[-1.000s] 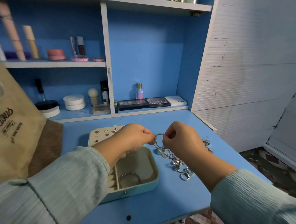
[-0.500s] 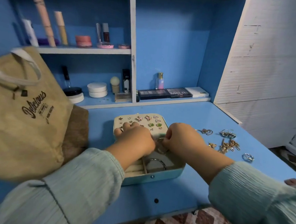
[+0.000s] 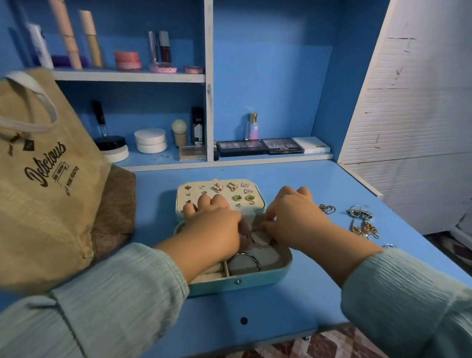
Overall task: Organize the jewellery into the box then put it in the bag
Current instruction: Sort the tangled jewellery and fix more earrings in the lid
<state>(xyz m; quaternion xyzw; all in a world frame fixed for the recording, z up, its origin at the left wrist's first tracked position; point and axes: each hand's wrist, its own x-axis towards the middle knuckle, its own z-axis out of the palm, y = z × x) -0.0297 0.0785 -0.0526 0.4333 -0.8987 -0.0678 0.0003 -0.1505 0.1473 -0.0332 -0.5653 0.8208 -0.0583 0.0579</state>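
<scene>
An open teal jewellery box lies on the blue desk, its cream lid studded with several earrings. Both hands are down inside the box tray. My left hand and my right hand pinch a silver bangle from either side, low in the large compartment. A second bangle lies in the tray nearer me. Loose jewellery is scattered on the desk to the right. A tan jute bag printed "Delicious" stands at the left.
Shelves behind the box hold cosmetics: tubes, jars, a perfume bottle and eyeshadow palettes. A white slatted wall bounds the right. The desk's front edge lies near me, patterned floor below.
Both hands came down from above the desk into the box, carrying the bangle with them. The view shifted so the bag and box sit more to the right.
</scene>
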